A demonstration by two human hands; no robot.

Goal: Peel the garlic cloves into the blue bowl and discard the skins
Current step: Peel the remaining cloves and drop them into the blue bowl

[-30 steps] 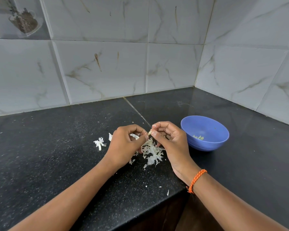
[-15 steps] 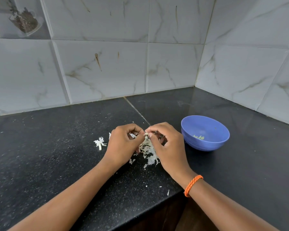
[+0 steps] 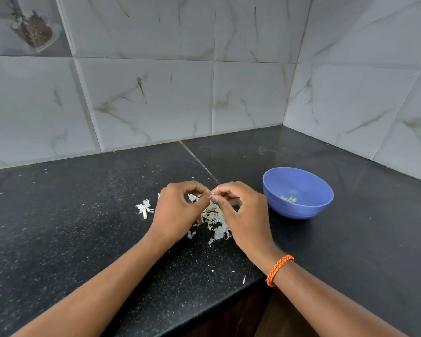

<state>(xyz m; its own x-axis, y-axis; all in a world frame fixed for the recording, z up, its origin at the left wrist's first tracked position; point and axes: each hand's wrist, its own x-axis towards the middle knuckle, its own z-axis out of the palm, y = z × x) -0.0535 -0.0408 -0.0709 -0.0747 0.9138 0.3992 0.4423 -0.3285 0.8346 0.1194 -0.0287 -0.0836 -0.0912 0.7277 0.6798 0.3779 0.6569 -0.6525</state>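
Garlic clove (image 3: 210,193) pinched between left hand (image 3: 178,212) and right hand (image 3: 243,215).

you are in a home kitchen, at an inside corner of its worktop. the desk (image 3: 58,215) is polished black speckled stone with a seam running across it, the kind used for kitchen counters. two walls (image 3: 156,98) meet at the corner, both covered in large glossy white tiles with grey-brown marble veining. one decorative tile (image 3: 27,25) at the upper left is printed with spoons of spices. a blue bowl (image 3: 299,207) and a scatter of papery garlic skins (image 3: 215,218) lie on the desk, signs of food preparation.
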